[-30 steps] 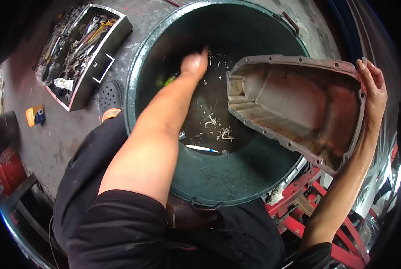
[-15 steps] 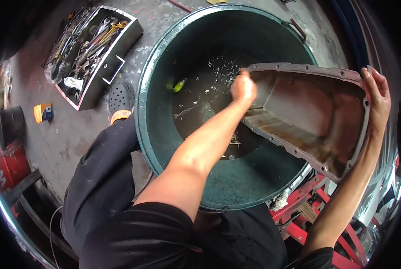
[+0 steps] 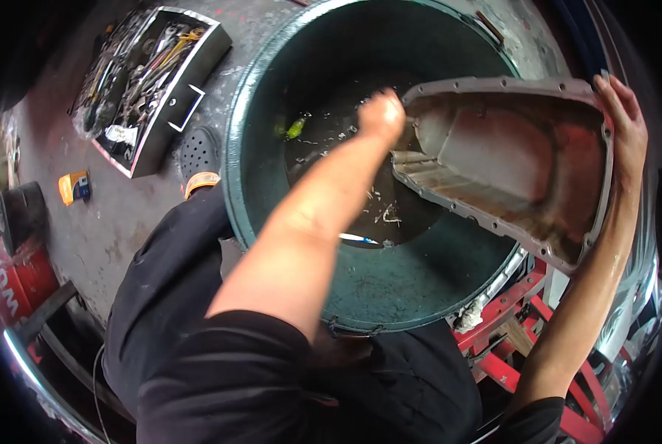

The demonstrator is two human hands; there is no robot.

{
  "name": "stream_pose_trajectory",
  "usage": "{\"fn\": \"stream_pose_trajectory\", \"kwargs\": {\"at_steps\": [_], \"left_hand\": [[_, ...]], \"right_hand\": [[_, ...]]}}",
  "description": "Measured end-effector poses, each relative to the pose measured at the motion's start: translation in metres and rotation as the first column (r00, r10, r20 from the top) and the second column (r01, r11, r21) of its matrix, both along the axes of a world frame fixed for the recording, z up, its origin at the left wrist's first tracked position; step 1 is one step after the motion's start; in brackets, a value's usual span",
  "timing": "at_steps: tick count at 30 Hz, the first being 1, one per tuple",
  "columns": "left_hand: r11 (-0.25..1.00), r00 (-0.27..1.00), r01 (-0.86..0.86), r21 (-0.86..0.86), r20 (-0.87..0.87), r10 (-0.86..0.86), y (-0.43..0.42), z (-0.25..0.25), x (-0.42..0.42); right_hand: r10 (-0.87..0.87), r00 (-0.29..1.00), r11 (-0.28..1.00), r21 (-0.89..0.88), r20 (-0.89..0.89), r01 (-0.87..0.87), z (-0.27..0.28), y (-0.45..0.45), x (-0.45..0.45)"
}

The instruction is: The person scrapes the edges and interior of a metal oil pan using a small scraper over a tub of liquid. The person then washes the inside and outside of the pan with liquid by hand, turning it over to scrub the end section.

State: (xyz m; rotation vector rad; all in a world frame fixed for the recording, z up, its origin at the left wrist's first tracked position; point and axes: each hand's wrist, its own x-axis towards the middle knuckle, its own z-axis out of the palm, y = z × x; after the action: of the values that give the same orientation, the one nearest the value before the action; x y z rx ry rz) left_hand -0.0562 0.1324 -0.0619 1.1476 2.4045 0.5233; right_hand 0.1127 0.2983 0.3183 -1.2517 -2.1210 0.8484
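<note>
A metal oil pan (image 3: 494, 148) with a bolt-holed flange is tilted over the right side of a large green tub (image 3: 412, 292), its brown-stained hollow facing me. My right hand (image 3: 625, 122) grips the pan's upper right corner. Beside the pan's narrow left end, my left hand (image 3: 383, 117) is closed in a fist and smeared by motion. Whatever it may hold is hidden, and contact with the rim cannot be made out. Dark liquid with floating bits covers the tub's bottom, along with a yellow-green object (image 3: 295, 129) and a slim white-and-blue object (image 3: 359, 239).
An open metal drawer (image 3: 170, 111) full of wrenches and other tools lies on the floor at upper left. Near it are my shoe (image 3: 199, 152) and a yellow-and-blue packet (image 3: 74, 187). Red metal framework (image 3: 505, 337) stands at lower right, a red container (image 3: 17, 277) at far left.
My left hand has moved up and left, away from the pan's inner left end. The pan sits slightly higher in view, still in my right hand. The white-and-blue object now shows.
</note>
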Motion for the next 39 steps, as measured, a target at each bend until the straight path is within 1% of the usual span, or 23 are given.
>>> {"fn": "stream_pose_trajectory", "kwargs": {"at_steps": [2,4,6,7,8,9,10,11,12,16,19,21,22,24,26,28,30,32,33,35,36,38,39], "left_hand": [[0.998,0.991,-0.003,0.065,-0.134,0.011,-0.022,0.031,-0.055],[0.988,0.988,0.148,-0.053,-0.026,-0.15,-0.042,-0.03,-0.089],[0.991,0.951,0.106,-0.078,-0.282,-0.124,-0.048,-0.036,-0.059],[0.996,0.99,0.01,-0.094,-0.142,-0.023,-0.038,-0.033,-0.04],[0.998,0.992,-0.054,-0.039,0.108,0.058,-0.023,-0.036,-0.027],[0.982,0.937,-0.176,-0.068,0.293,0.188,-0.014,-0.012,-0.009],[0.94,0.872,-0.336,-0.062,0.356,0.335,-0.003,0.002,0.011],[0.951,0.865,-0.304,-0.062,0.4,0.303,-0.003,0.017,0.028],[0.943,0.856,-0.333,0.001,0.42,0.302,-0.004,0.016,0.052],[0.953,0.88,-0.303,-0.025,0.376,0.29,-0.015,0.005,0.06],[0.957,0.896,-0.292,-0.003,0.349,0.274,-0.009,0.036,0.052],[0.962,0.878,-0.266,-0.065,0.397,0.269,-0.008,0.03,0.049],[0.963,0.862,-0.248,-0.108,0.429,0.27,-0.002,0.028,0.041],[0.944,0.883,-0.316,0.09,0.393,0.258,-0.003,0.04,0.047],[0.931,0.841,-0.359,-0.066,0.41,0.353,-0.003,0.017,0.047],[0.942,0.862,-0.337,-0.006,0.401,0.311,0.004,0.015,0.05],[0.951,0.903,-0.299,0.075,0.344,0.257,-0.003,0.024,0.061],[0.902,0.9,-0.384,0.2,0.299,0.317,-0.004,0.013,0.073],[0.898,0.896,-0.392,0.201,0.305,0.323,0.0,0.014,0.074],[0.908,0.848,-0.395,0.138,0.436,0.302,0.011,0.022,0.064],[0.881,0.837,-0.428,0.201,0.455,0.303,0.006,0.035,0.065],[0.819,0.754,-0.561,0.121,0.483,0.445,0.004,0.03,0.074],[0.826,0.733,-0.559,0.077,0.512,0.448,0.006,0.021,0.072]], "right_hand": [[0.024,0.999,0.998,0.062,0.031,-0.026,0.002,-0.002,-0.006],[0.039,0.995,0.997,-0.058,-0.095,-0.044,-0.003,-0.002,-0.01],[0.062,0.995,0.995,-0.072,-0.074,-0.067,-0.004,0.011,-0.008],[0.08,0.985,0.987,-0.127,-0.154,-0.1,-0.006,0.012,-0.007],[0.078,0.985,0.987,-0.124,-0.155,-0.098,-0.005,0.013,-0.007],[0.076,0.985,0.988,-0.124,-0.153,-0.095,-0.005,0.015,-0.008],[0.072,0.986,0.988,-0.125,-0.149,-0.091,-0.006,0.016,-0.008],[0.058,0.984,0.989,-0.122,-0.167,-0.079,-0.006,0.01,-0.011],[0.022,0.99,0.989,-0.144,-0.141,-0.042,-0.005,0.01,-0.011],[0.007,0.998,0.99,-0.138,-0.067,-0.017,0.001,0.004,-0.01],[0.014,0.994,0.986,-0.165,-0.107,-0.031,-0.001,0.009,-0.002],[0.031,0.993,0.978,-0.201,-0.116,-0.054,0.001,0.005,0.004],[0.02,0.995,0.988,-0.152,-0.101,-0.036,0.001,0.003,0.003],[0.008,0.996,0.993,-0.119,-0.092,-0.018,-0.004,0.005,0.003],[0.054,0.991,0.984,-0.164,-0.126,-0.075,-0.002,0.01,0.006],[0.036,0.997,0.997,-0.07,-0.064,-0.04,0.0,0.001,0.002],[0.059,0.994,0.99,-0.122,-0.092,-0.07,-0.002,0.01,0.004],[0.004,0.992,0.982,-0.186,-0.129,-0.028,-0.001,0.006,0.008],[0.034,0.991,0.986,-0.16,-0.126,-0.054,-0.001,0.004,0.003],[0.028,0.993,0.991,-0.124,-0.118,-0.043,-0.002,0.006,0.0],[0.01,0.994,0.995,-0.098,-0.108,-0.021,-0.003,0.007,-0.001],[0.011,0.99,0.99,-0.137,-0.142,-0.031,-0.004,0.008,0.003],[0.028,0.99,0.989,-0.138,-0.137,-0.047,-0.003,0.009,0.003]]}}
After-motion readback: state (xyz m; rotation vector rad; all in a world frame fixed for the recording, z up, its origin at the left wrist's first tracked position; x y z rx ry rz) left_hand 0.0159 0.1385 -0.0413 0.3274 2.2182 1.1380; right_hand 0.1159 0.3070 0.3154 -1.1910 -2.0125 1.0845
